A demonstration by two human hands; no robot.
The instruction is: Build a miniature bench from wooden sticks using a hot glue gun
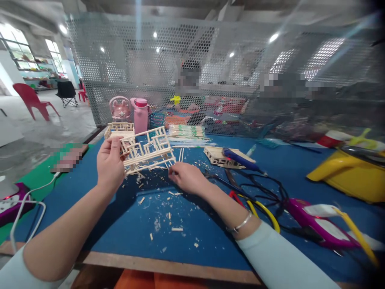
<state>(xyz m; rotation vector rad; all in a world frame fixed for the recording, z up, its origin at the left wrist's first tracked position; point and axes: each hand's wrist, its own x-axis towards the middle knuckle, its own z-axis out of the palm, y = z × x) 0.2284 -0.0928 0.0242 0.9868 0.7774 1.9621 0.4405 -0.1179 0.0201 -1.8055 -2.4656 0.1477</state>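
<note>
My left hand grips the left end of a model frame built of thin wooden sticks, raised and tilted above the blue table. Thumb and fingers are closed on its edge. At the frame's lower right corner is my right hand, its fingers curled together. Whatever is between those fingertips is too small to make out. Loose wooden sticks and cut scraps lie around and below the frame. Behind my left hand stands another wooden stick model.
A wooden piece with a blue glue gun on it lies right of centre. Cables, yellow-handled pliers and a purple power strip crowd the right. Pink bottle, stick bundles and mesh screen stand behind; a person sits beyond.
</note>
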